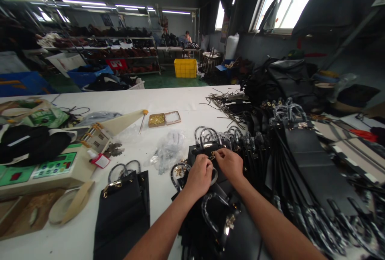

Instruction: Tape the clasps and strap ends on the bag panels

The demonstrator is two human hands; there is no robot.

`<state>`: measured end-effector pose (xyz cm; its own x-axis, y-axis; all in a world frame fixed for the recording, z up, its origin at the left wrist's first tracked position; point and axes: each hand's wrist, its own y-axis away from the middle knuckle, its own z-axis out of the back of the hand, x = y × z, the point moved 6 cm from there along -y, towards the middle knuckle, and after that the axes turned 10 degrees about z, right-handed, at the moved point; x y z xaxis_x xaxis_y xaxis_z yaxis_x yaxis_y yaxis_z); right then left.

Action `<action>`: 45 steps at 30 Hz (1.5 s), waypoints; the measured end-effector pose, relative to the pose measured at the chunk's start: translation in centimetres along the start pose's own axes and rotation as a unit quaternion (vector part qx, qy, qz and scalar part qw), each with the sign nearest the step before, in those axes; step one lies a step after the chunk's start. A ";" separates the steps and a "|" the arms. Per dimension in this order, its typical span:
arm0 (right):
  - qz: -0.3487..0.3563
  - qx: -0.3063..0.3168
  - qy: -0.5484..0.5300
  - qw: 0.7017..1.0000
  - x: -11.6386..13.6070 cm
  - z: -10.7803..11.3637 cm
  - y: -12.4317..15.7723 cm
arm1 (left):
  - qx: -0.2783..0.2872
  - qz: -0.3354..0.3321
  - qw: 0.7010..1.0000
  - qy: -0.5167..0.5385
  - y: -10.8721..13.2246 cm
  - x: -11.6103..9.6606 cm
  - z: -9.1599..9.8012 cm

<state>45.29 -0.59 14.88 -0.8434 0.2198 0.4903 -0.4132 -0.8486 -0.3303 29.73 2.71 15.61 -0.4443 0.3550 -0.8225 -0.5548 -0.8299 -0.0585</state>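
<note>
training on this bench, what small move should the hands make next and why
Probably steady the black handbag with the left hand: the right hand has its fingertips at a small gold-coloured fitting near the bag's top edge, and the left hand is close beside it. Whether either hand grips the fitting is unclear.

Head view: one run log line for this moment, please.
left hand: at black handbag | right hand: at gold hardware | nearby: crumpled clear plastic
</note>
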 end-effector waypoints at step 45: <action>-0.031 0.210 -0.430 0.878 5.3 -0.4 10.4 | 0.030 0.095 0.994 0.054 11.2 1.7 1.6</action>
<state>36.39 -8.05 13.77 -0.1787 -0.0203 0.9837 -0.1338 -0.9900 -0.0448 21.64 -5.25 14.45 -0.4697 0.1436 -0.8711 -0.5101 -0.8495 0.1350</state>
